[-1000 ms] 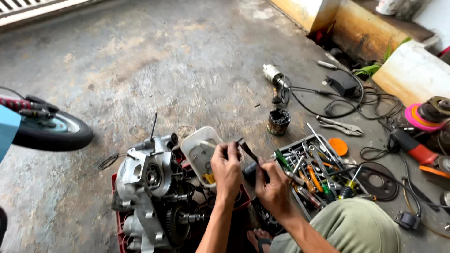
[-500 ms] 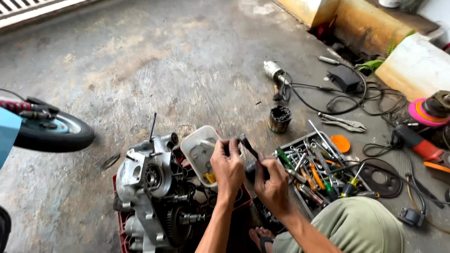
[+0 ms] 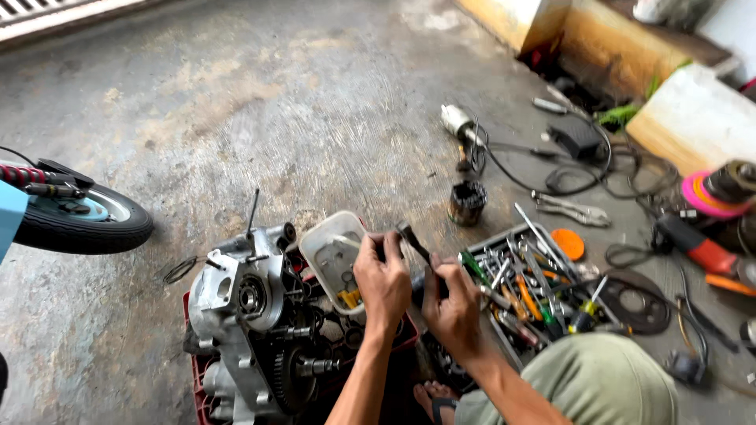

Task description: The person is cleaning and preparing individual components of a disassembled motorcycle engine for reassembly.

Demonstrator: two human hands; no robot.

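Grey concrete floor (image 3: 236, 118), stained and scuffed, carries everything; no table in use; person crouches over the work, a knee in olive cloth at lower right.

Left hand (image 3: 383, 282): fingers curled, grip clenched on one end of a dark rod-like metal part (image 3: 413, 240); the part angles up and to the right, above the hands. Right hand (image 3: 454, 309): sits just beside and lower than the left, fingers folded toward the same part; whether it truly grasps the part or something smaller beneath, I cannot tell; the fingertips are hidden.

Change against one second and half a second ago: very little; both hands hold the same stance over the same spot; the dark part stays raised between them; the view has only shifted slightly. Judgement: the work on this part is mid-step, a fine adjustment rather than a carry or a placing; nothing has been put down or picked up.

Surroundings: an opened engine case (image 3: 252, 315) with gears showing, resting in a red crate, just left of the hands; a clear plastic tub (image 3: 335, 256) with small yellow bits, touching the engine's upper side; a tray of tools (image 3: 528, 291) just right of the hands; a small dark cylinder (image 3: 467, 202) standing apart on the floor; a scooter wheel (image 3: 79, 220) at far left; cables and pliers well apart to the right.
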